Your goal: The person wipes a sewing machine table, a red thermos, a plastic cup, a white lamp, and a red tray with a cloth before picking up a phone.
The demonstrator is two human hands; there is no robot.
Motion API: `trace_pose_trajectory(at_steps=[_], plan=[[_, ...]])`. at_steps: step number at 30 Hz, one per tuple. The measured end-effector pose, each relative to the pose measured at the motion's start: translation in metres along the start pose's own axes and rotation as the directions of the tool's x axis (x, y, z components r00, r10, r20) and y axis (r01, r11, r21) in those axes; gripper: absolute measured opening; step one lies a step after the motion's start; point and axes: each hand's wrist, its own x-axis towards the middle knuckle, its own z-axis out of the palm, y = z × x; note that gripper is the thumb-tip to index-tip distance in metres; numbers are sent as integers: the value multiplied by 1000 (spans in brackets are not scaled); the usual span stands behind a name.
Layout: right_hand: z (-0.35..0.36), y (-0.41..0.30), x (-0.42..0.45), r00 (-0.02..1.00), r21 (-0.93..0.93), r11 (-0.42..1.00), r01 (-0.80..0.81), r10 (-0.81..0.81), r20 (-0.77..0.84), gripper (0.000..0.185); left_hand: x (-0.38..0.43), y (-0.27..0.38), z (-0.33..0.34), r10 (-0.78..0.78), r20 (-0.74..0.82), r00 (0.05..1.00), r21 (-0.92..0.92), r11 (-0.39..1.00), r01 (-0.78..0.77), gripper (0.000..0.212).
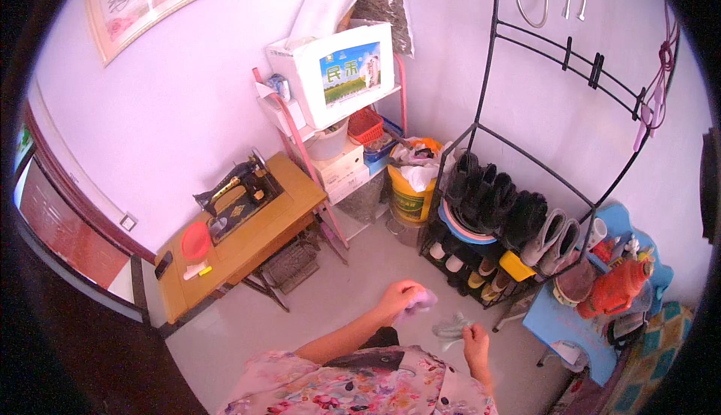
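Observation:
My left hand (401, 298) is closed on a bunched light purple cloth (419, 304), which hangs below the fingers. To its right and a little lower, my right hand (476, 340) grips the edge of a thin grey-green piece (450, 329), limp and partly see-through; its exact kind is unclear. The two pieces are apart, both held above the floor in front of my floral shirt (349, 384).
A sewing machine (239, 184) stands on a wooden table (253, 246) at the left, with a red bowl (195, 240) and a phone (163, 265). Ahead are a yellow bucket (411, 201) and a black metal shoe rack (535, 158). A red thermos (617, 291) lies tilted on a blue table (563, 325) at the right.

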Motion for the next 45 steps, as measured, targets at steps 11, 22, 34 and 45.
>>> trace_pose_trajectory(at_steps=[11, 22, 34, 45], plan=[[47, 26, -17, 946, 471, 825, -313, 226, 233, 13, -51, 0, 14, 368, 79, 927, 525, 775, -352, 24], [101, -67, -57, 796, 680, 417, -603, 259, 548, 28, -123, -4, -3, 293, 288, 912, 716, 566, -409, 34], [196, -158, -156, 749, 693, 337, -637, 56, 660, 35, -224, -20, -127, 195, 219, 956, 708, 642, -293, 46], [233, -144, -246, 788, 739, 277, -615, 242, 566, 27, -266, -63, -189, 201, 127, 971, -25, 980, -200, 34]])
